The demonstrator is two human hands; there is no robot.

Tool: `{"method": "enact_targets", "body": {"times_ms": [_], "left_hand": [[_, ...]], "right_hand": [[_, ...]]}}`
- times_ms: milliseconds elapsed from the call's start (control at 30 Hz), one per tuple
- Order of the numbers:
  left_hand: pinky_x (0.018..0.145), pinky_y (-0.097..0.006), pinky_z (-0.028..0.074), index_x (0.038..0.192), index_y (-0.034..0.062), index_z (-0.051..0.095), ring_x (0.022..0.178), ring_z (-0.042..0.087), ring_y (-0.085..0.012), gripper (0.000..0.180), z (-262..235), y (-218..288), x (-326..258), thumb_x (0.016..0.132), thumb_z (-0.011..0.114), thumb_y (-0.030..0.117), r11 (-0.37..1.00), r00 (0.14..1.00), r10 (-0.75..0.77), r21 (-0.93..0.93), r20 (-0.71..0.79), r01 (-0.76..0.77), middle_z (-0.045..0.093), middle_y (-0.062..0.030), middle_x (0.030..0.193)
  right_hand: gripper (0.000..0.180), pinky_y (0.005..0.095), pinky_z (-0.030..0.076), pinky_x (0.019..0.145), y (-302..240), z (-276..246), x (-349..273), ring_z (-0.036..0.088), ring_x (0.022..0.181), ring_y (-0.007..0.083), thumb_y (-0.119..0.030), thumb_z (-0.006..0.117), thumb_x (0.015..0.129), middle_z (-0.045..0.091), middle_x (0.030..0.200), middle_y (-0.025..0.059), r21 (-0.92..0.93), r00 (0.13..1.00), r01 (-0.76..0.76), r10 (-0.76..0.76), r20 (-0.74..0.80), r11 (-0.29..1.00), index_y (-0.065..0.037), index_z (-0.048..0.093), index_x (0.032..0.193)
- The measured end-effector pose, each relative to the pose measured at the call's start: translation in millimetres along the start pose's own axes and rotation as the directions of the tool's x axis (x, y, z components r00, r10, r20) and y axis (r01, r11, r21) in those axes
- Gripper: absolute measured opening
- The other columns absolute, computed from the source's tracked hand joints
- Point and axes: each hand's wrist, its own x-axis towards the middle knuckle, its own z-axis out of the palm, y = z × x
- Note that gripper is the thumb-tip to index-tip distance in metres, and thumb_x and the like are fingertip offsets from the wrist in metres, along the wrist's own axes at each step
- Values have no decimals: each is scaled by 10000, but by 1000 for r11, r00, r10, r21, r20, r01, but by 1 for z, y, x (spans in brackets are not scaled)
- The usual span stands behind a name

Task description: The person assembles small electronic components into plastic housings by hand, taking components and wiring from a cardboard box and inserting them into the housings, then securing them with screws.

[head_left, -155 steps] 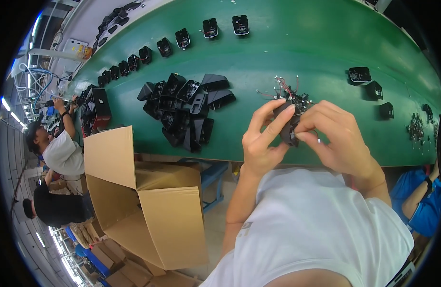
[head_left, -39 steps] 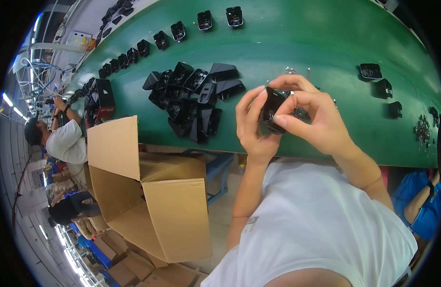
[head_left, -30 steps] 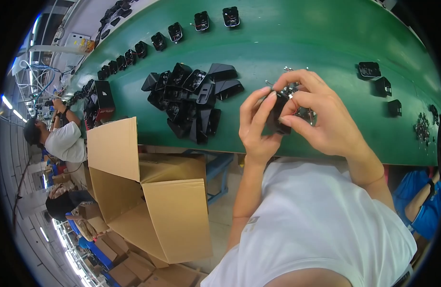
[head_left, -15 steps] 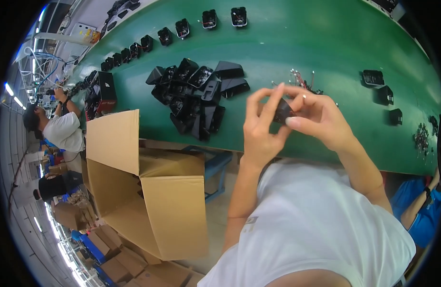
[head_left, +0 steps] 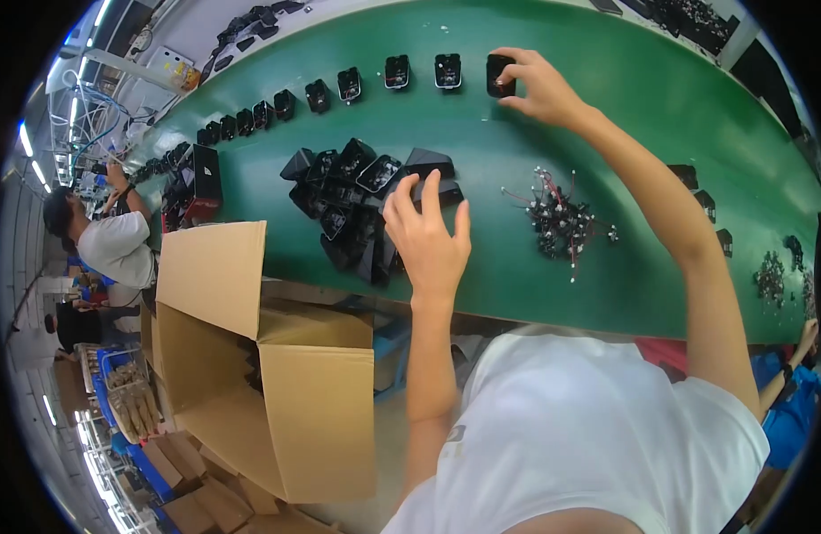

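My right hand [head_left: 539, 87] is stretched far across the green belt [head_left: 606, 116] and grips a small black housing [head_left: 500, 75] at the right end of a row of similar black housings [head_left: 397, 71]. My left hand [head_left: 425, 236] hovers with fingers spread over the near edge of a heap of black housings [head_left: 361, 200], holding nothing. A tangle of small wired parts [head_left: 557, 218] lies on the belt to the right of my left hand.
An open cardboard box [head_left: 259, 356] stands below the belt at my left. More black housings [head_left: 704, 200] lie at the right, with small dark parts [head_left: 771, 271] near the right rim. Another person [head_left: 108, 240] works at the belt's left end.
Both hands held one black housing in front of me. Now my right hand has carried it to the far row, and my left hand has let go and moved over the heap.
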Motion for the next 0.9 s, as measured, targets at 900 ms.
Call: {"method": "enact_targets", "body": {"times_ms": [900], "left_hand": [[931, -398, 512, 1410, -11, 391, 1164, 566, -275, 866, 31, 19, -22, 679, 849, 73, 699, 927, -230, -613, 295, 369, 550, -160, 1273]], "right_hand": [[198, 282, 558, 815, -98, -129, -200, 651, 902, 129, 53, 668, 813, 657, 1042, 97, 350, 674, -726, 712, 197, 592, 16, 638, 1005]]}}
